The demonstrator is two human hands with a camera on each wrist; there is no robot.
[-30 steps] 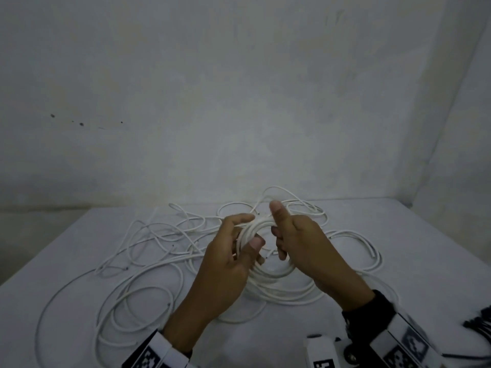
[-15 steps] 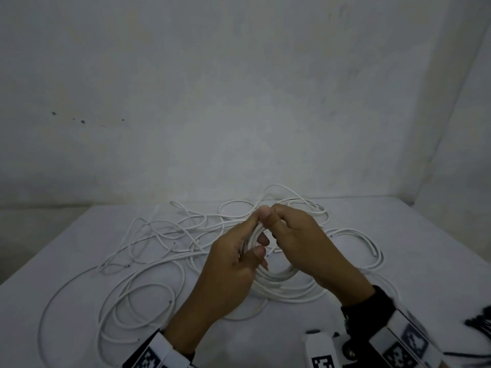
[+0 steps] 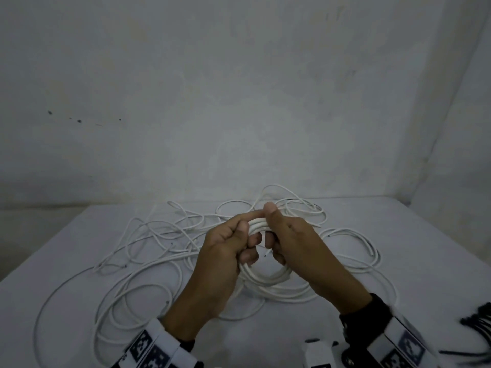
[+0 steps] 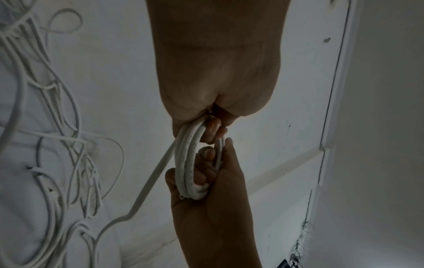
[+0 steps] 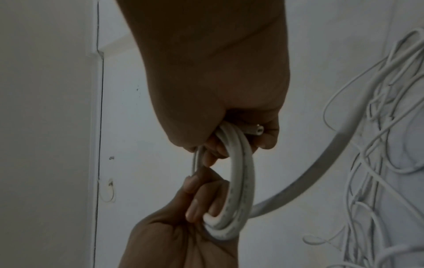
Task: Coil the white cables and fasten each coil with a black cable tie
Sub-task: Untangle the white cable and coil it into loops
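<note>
White cable coil (image 3: 265, 277) is held up over the middle of the tabletop (image 3: 425, 261) by both hands — a small ring of several turns. Left hand (image 3: 225, 256) grips the coil's left side, fingers curled through the ring, thumb on top. Right hand (image 3: 297, 243) grips the right side, thumb tip up, touching the left forefinger; a cut cable end (image 5: 258, 130) pokes out betw. its fingers in the right wrist view. One strand runs from the coil down to the loose white cables (image 3: 148, 240), tangled across the centre and left of the tabletop. Black cable ties (image 3: 475, 318) lie at the right edge, blurred.
</note>
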